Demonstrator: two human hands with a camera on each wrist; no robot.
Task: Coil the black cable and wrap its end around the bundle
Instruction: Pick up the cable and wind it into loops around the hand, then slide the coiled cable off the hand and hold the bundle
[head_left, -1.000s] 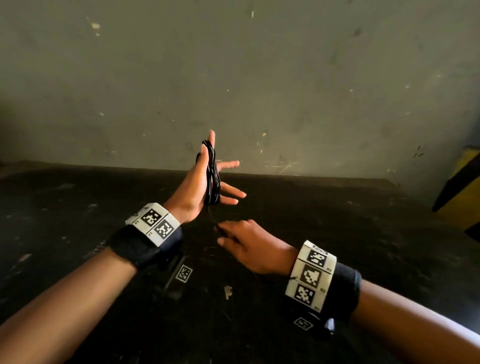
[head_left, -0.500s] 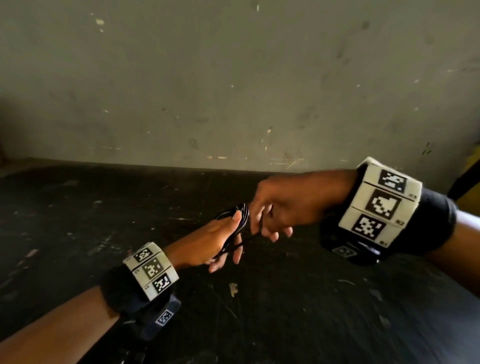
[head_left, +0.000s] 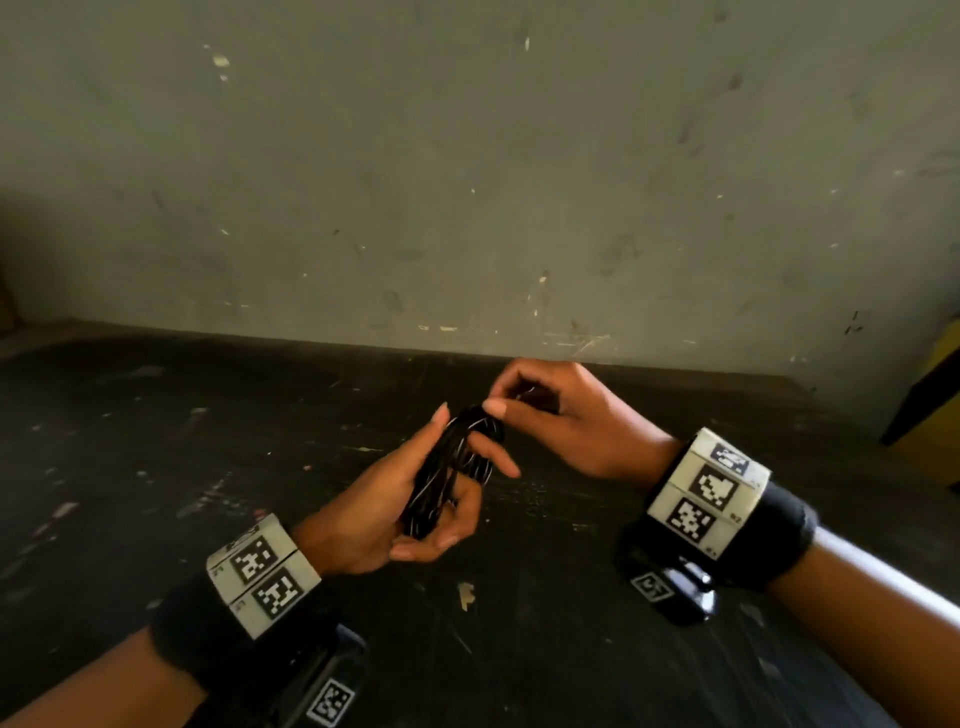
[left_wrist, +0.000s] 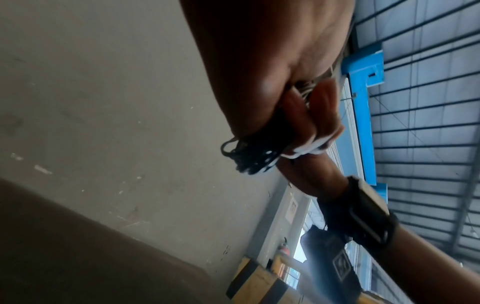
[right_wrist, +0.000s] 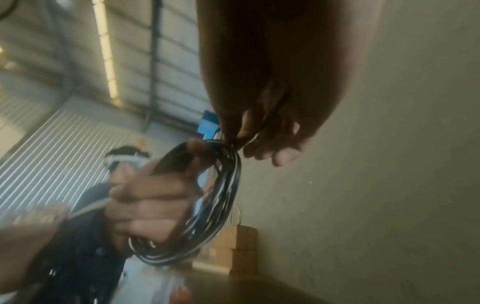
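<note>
From the head view, the left hand (head_left: 384, 512) holds the coiled black cable (head_left: 447, 470) above the dark, scuffed tabletop (head_left: 156, 467), palm turned inward, fingers curled round the lower part of the bundle and the index finger reaching out past it. The right hand (head_left: 566, 415) pinches the top of the coil between thumb and forefinger, its other fingers curled. The loops look thin, glossy and springy, flattened into a long oval. Behind stands a dull, chipped grey wall (head_left: 467, 182).

In the left wrist view, the left hand (left_wrist: 272, 82) fills the upper frame, with the cable (left_wrist: 249, 158) bunched beyond its fingertips (left_wrist: 322, 115); the strands catch white highlights. The right forearm wears a black strap. The view is too blurred to show the free end.

In the right wrist view, the right hand (right_wrist: 265, 98) nips one strand at the crown of the cable (right_wrist: 223, 197), while the left hand (right_wrist: 153, 203) clamps the loops lower down. The coil hangs as many slim, smooth rings lying close together.

The step appears to be starting the wrap with the cable's end. It would go best with the left hand keeping the loops squeezed flat so none spring loose, and the right hand drawing the end taut across the middle of the bundle, each turn laid snug against the one beside it.
</note>
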